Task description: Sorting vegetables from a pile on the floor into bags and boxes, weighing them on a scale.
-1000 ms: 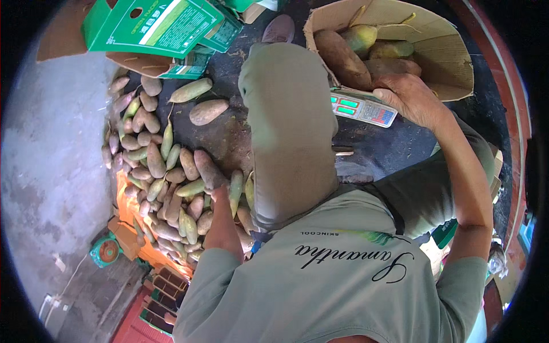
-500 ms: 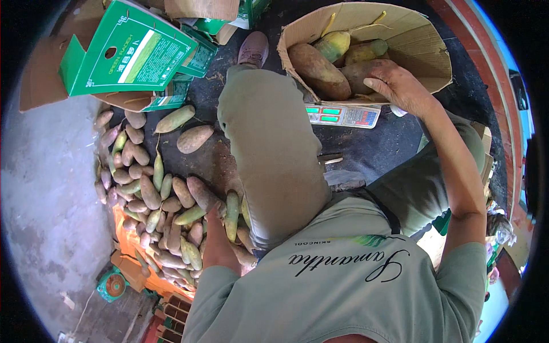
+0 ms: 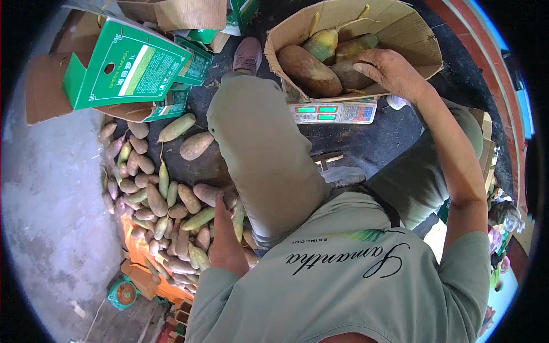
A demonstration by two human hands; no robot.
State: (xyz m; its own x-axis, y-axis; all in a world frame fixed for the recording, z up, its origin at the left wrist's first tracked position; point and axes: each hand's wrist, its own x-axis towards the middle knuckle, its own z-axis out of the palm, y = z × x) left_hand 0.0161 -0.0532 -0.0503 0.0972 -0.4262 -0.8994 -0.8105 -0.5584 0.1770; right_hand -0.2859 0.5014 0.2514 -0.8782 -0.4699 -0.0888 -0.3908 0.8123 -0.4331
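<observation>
In the far-right part of the head view, an open cardboard box holds several large radishes, some green-yellow and some coated in brown soil. My right hand reaches over its near wall, with the fingers curled on a brown radish inside. To the left, beside my knee, my left hand is closed on the end of a brown radish at the edge of a pile. Its fingers are partly hidden. Under the box is a digital scale with green-lit displays.
The radish pile spreads over an orange sheet at left. Two separate radishes, one greenish and one brown, lie farther off. Green cartons stand at far left. A small green-rimmed scale sits at lower left.
The radish at my left hand has turned flatter and shifted slightly right. My right hand stays on the radish in the box. The whole view has shifted a little.
</observation>
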